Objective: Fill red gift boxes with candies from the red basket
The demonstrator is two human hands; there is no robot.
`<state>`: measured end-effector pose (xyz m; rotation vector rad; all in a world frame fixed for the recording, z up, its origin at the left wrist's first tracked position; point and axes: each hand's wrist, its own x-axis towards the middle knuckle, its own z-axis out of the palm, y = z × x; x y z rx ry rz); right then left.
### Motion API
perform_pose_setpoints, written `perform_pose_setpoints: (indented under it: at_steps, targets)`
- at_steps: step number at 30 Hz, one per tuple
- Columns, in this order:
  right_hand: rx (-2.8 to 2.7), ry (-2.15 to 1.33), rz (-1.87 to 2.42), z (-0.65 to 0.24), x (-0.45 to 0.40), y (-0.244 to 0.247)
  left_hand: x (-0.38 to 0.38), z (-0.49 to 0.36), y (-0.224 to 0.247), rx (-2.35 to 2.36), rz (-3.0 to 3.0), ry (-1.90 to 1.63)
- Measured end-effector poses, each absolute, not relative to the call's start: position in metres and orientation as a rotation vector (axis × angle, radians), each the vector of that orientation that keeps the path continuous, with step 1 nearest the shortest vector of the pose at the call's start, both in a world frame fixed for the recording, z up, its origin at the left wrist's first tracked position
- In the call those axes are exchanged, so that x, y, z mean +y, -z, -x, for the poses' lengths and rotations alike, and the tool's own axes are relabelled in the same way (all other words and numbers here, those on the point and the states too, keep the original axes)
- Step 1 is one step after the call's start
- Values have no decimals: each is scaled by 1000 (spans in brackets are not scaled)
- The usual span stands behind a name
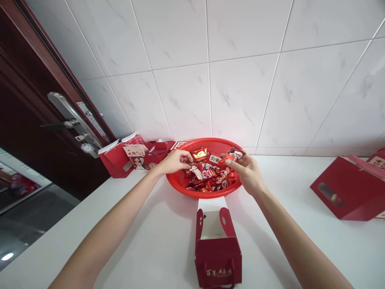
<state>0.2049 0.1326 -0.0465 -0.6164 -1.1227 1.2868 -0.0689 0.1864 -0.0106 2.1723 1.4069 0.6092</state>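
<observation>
Over the red basket [206, 195], the right hand [247, 169] holds wrapped candies [226, 159].

"What's in the middle of the frame?"
"A red basket [207, 195] of wrapped sweets [207, 171]. The right hand [248, 170] pinches a red packet [225, 159]; the left hand [175, 161] reaches inside."
"And lower centre?"
"An open red box [218, 257]. Upper left, a door [33, 96]."

- Basket [207, 195] between left hand [177, 161] and right hand [245, 169]: bright red
- Sweets [208, 171] between the hands: mostly red, one shiny gold
- Box [218, 255] nearer than both hands: dark red, gold lettering, white inside
- Tiles [239, 96] beyond the hands: white, grey-veined
- Door [22, 80] left of the left hand: dark reddish-brown
</observation>
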Motion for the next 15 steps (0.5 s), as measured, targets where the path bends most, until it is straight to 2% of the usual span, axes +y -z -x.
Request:
perform_pose_setpoints:
  at_steps: [5, 15]
  targets:
    - [-1086, -1312, 613, -205, 132, 44, 168, 55, 13, 1238, -1933, -934]
    - [-1022, -1345, 614, -207, 125, 28, 124, 31, 16, 1094, -1878, -1309]
